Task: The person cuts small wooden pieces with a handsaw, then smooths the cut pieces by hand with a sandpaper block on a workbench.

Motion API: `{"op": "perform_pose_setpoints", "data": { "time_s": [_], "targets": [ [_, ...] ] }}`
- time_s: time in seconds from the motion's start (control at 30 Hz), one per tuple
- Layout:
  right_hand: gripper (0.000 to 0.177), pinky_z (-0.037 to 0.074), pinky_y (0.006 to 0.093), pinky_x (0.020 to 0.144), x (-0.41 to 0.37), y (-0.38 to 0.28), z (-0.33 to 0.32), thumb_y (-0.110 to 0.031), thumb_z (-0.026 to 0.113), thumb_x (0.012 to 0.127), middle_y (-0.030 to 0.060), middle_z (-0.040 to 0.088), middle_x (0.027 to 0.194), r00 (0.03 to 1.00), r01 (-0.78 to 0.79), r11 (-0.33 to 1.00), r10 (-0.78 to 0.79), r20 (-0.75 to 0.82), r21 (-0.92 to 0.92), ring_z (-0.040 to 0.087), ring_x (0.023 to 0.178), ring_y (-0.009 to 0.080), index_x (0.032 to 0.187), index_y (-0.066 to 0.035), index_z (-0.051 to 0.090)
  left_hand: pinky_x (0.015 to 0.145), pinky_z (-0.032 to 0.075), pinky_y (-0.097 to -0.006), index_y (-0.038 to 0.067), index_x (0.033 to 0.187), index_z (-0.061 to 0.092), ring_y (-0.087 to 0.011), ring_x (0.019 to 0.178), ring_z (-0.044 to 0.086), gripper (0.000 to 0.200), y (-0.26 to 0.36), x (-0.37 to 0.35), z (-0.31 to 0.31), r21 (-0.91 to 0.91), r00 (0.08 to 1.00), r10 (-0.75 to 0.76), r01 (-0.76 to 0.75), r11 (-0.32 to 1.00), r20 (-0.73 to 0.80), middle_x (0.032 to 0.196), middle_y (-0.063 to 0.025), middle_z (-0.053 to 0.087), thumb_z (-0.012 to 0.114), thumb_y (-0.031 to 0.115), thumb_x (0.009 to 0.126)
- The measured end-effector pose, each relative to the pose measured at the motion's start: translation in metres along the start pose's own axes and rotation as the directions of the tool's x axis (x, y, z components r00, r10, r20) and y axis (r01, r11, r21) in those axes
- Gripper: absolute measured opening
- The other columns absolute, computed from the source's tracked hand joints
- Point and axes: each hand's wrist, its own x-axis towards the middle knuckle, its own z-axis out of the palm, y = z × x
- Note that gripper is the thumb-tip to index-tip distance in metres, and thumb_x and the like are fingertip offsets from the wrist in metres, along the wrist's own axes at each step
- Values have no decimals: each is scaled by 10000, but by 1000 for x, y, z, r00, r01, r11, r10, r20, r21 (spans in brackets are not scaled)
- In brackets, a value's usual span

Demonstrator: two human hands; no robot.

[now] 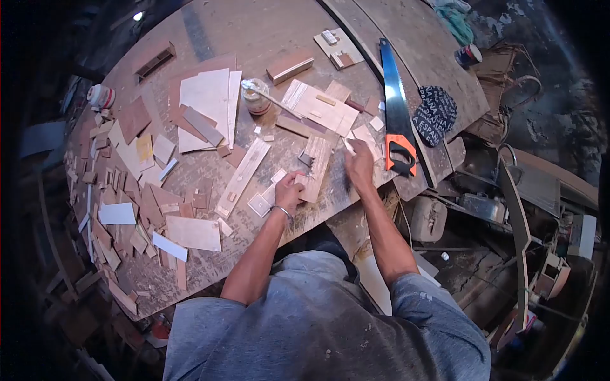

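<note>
My left hand (291, 190) is closed at the near left edge of a narrow wooden board (321, 166), its fingertips gripping that edge. Small dark notches run along the board's left side, and a small dark grey piece (306, 159) lies beside them. To the right, my right hand (360, 166) has its fingers pinched together on a small pale piece of wood (349, 145), mostly hidden by the fingers. A thin wooden panel (324, 109) with a short strip on it lies just beyond. Small square wood pieces (259, 204) sit by my left wrist.
An open glue jar (256, 101) with a stick across it stands beyond my hands. A handsaw (395, 101) with an orange handle and a dark printed cap (435, 114) lie to the right. Wood offcuts (194, 233) cover the table's left side. A white jar (100, 96) stands far left.
</note>
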Motion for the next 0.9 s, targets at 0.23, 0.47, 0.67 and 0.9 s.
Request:
{"op": "perform_pose_setpoints", "data": {
  "time_s": [0.23, 0.47, 0.67, 0.9],
  "targets": [
    [533, 454, 488, 953, 60, -29, 44, -296, 735, 870, 133, 584, 1272, 863, 372, 911, -268, 428, -178, 533, 1198, 332, 1334, -81, 588, 510, 441, -248, 39, 1137, 662, -108, 670, 594, 436, -22, -40, -41, 136, 963, 134, -104, 985, -235, 866, -45, 647, 545, -98, 739],
    [517, 434, 525, 911, 88, -29, 71, -290, 775, 814, 162, 570, 1220, 845, 418, 879, -285, 452, -228, 545, 1146, 351, 1238, -51, 600, 612, 420, -217, 39, 1077, 738, -75, 667, 544, 444, 13, -103, -114, 170, 871, 123, -46, 984, -476, 796, -2, 634, 491, -42, 717],
    [468, 496, 485, 868, 84, -39, 38, -269, 773, 763, 211, 652, 1073, 919, 242, 970, -235, 318, 17, 635, 1000, 383, 1101, 25, 639, 789, 483, -244, 18, 1125, 717, -113, 906, 609, 426, 17, -98, -102, 411, 933, 299, -196, 890, -202, 985, -24, 677, 489, -43, 771],
    [504, 513, 435, 912, -142, -27, -39, -210, 682, 885, 220, 640, 1152, 939, -308, 923, 334, -82, 230, 640, 1051, 370, 1336, -11, 579, 862, 497, -422, 63, 1088, 744, -350, 930, 632, 405, -42, -33, -60, 693, 774, 295, -633, 346, 559, 974, -162, 699, 527, 10, 750]
  ]
}}
